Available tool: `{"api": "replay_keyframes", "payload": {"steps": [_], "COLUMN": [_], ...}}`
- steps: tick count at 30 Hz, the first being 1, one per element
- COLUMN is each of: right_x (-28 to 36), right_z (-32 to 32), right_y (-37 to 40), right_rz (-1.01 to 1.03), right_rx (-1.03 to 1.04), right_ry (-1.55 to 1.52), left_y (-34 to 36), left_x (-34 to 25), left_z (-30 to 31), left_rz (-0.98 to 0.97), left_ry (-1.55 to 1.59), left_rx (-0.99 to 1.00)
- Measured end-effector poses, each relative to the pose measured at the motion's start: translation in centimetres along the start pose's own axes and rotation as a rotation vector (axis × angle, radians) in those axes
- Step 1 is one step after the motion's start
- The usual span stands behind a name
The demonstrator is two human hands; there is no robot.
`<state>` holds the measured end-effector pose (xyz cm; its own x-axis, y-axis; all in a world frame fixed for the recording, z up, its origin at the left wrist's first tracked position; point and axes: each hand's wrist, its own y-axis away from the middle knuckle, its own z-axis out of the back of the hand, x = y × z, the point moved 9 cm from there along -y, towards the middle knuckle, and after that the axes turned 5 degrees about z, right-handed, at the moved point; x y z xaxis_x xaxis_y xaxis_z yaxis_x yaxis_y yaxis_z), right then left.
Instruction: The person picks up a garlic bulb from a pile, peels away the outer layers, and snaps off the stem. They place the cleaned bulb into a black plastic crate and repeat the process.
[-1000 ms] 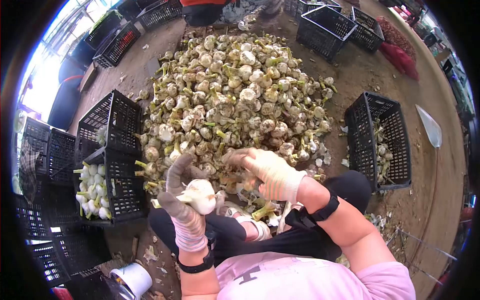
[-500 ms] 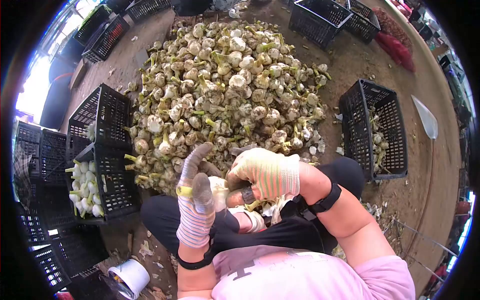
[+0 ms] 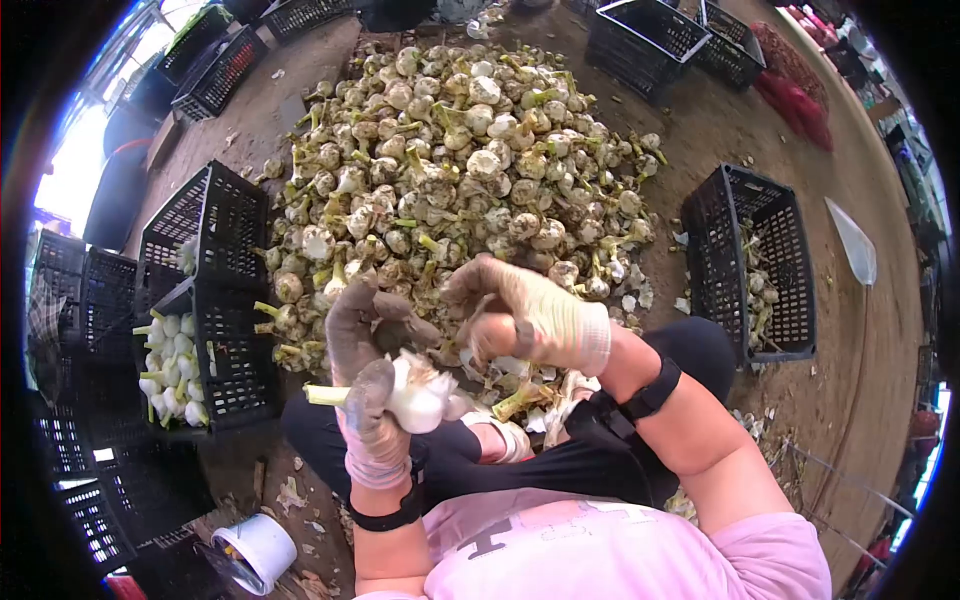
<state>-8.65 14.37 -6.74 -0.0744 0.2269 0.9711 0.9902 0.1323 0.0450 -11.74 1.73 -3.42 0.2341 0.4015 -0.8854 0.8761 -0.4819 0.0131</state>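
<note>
My left hand [image 3: 365, 340], in a striped glove with dirty fingertips, holds a garlic bulb [image 3: 420, 398] above my lap. The thumb presses across the bulb's neck, and its cut green stem [image 3: 325, 396] sticks out to the left. White skin shows on the bulb, with a ragged, papery outer layer on its right side. My right hand [image 3: 535, 318], also gloved, is just right of the bulb and apart from it. Its fingers are curled, with a dark band on one; what they hold, if anything, cannot be made out. Beyond both hands lies a heap of dirty garlic [image 3: 450, 180].
To the left, a black crate [image 3: 235, 350] holds cleaned white garlic [image 3: 172, 370]. At the right stands another black crate [image 3: 735, 265] with some garlic inside. A white bucket [image 3: 265, 550] lies at lower left. Peel scraps [image 3: 540, 400] litter the ground before me.
My left hand has turned and lowered, bringing the bulb into fuller view. My right hand has moved up and away from the bulb. The outer skin now hangs looser.
</note>
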Motion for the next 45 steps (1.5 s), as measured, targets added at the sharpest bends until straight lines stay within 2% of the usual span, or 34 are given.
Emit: {"api": "replay_keyframes", "payload": {"steps": [1,2,4,5,6,8,9,10,12,13,14,16,18,19,20,22,23,24,26,28,30,31,32,34,35,36,38,39,40,42,43,44,45], "right_x": [-0.2,0.5,-0.9,-0.2,-0.1,0.5,1.8,1.9,0.8,0.8,0.9,0.1,-0.9,-1.2,-1.0,1.2,0.5,0.6,1.1,1.3,4.7,4.7,3.6,1.4,0.5,0.5,0.4,0.6,0.3,0.9,1.5,2.3,2.5], "right_z": [-1.0,-2.5,-4.4,-4.6,-4.6,-4.1,-3.8,-3.7,-3.7,-4.0,-4.0,-4.1,-4.0,-3.8,-3.7,-3.5,-2.8,-2.8,-2.2,-1.6,-1.5,-1.5,-1.1,-1.6,-2.3,-2.3,-1.0,-0.7,-0.7,-0.9,-1.3,-1.3,-1.7], "right_y": [-0.1,0.3,0.7,0.6,0.6,0.6,0.4,0.5,0.6,0.6,1.0,0.7,0.6,0.5,0.6,0.4,0.3,0.4,0.6,0.8,1.1,1.1,0.8,0.5,0.5,0.5,0.6,0.8,0.6,0.0,0.2,0.4,0.5], "right_rz": [0.022,0.052,-0.054,0.029,0.028,0.048,0.205,0.206,0.043,0.055,-0.050,-0.070,-0.087,-0.110,-0.108,0.048,0.082,0.083,0.103,0.115,0.432,0.434,0.332,0.113,-0.001,-0.002,-0.017,-0.039,-0.038,0.093,0.084,0.152,0.152], "right_rx": [0.007,0.102,0.131,0.131,0.127,0.114,0.137,0.138,0.146,0.146,0.096,0.035,-0.006,-0.050,-0.051,0.012,-0.022,-0.022,-0.079,-0.142,-0.144,-0.144,-0.125,-0.082,-0.057,-0.055,-0.175,-0.227,-0.228,-0.138,-0.097,-0.105,-0.083], "right_ry": [0.006,-0.034,-0.174,-0.213,-0.214,-0.149,0.186,0.187,-0.049,-0.286,-0.449,-0.735,-0.801,-0.872,-0.873,-0.695,-0.427,-0.426,-0.091,-0.185,0.511,0.511,0.200,-0.418,-0.723,-0.721,-0.493,-0.477,-0.479,-0.175,-0.003,0.231,0.321], "left_y": [-0.2,-0.3,0.2,0.3,0.4,-0.1,-0.4,-0.6,-0.4,-0.2,-0.1,-0.3,-0.6,-0.5,-0.7,-1.3,-1.2,-1.3,-1.7,-1.9,-1.4,-0.9,-0.7,0.0,-0.4,-0.4,-0.6,-0.8,-0.7,-0.4,-0.6,-0.4,-0.5], "left_x": [-0.1,-0.5,-0.3,-0.5,-0.5,0.1,0.6,0.8,0.3,0.7,1.3,1.5,1.7,1.7,2.0,1.2,0.7,0.6,0.4,0.5,2.4,3.3,3.2,3.5,3.7,3.5,1.7,1.6,1.5,-0.4,-1.0,-1.0,-1.2], "left_z": [0.8,1.4,1.0,0.8,0.6,1.9,2.9,3.2,3.2,2.7,2.1,2.0,1.5,0.9,0.8,2.0,1.9,2.0,2.0,2.6,2.5,2.2,1.9,1.2,1.4,1.5,2.7,2.0,2.0,3.5,3.0,3.0,2.1], "left_rz": [-0.055,-0.106,-0.086,-0.089,-0.091,-0.059,-0.030,-0.003,-0.019,0.049,0.116,0.106,0.116,0.205,0.207,0.037,-0.001,-0.001,-0.004,0.021,0.266,0.367,0.367,0.406,0.368,0.366,0.240,0.298,0.299,0.109,0.013,0.014,-0.016], "left_ry": [-0.091,-0.183,-0.129,-0.153,-0.176,-0.243,-0.309,-0.376,-0.364,-0.264,-0.161,-0.111,0.059,0.056,0.055,-0.082,-0.212,-0.212,-0.406,-0.496,-0.335,-0.187,-0.187,0.085,0.127,0.129,-0.038,0.026,0.023,-0.251,-0.311,-0.310,-0.403], "left_rx": [-0.051,-0.101,-0.111,-0.112,-0.110,-0.119,-0.133,-0.147,-0.177,-0.095,-0.012,-0.027,0.064,0.035,0.037,-0.090,-0.086,-0.086,-0.094,-0.144,-0.125,-0.087,-0.086,-0.158,-0.131,-0.132,-0.248,-0.086,-0.085,-0.284,-0.315,-0.315,-0.207]}}
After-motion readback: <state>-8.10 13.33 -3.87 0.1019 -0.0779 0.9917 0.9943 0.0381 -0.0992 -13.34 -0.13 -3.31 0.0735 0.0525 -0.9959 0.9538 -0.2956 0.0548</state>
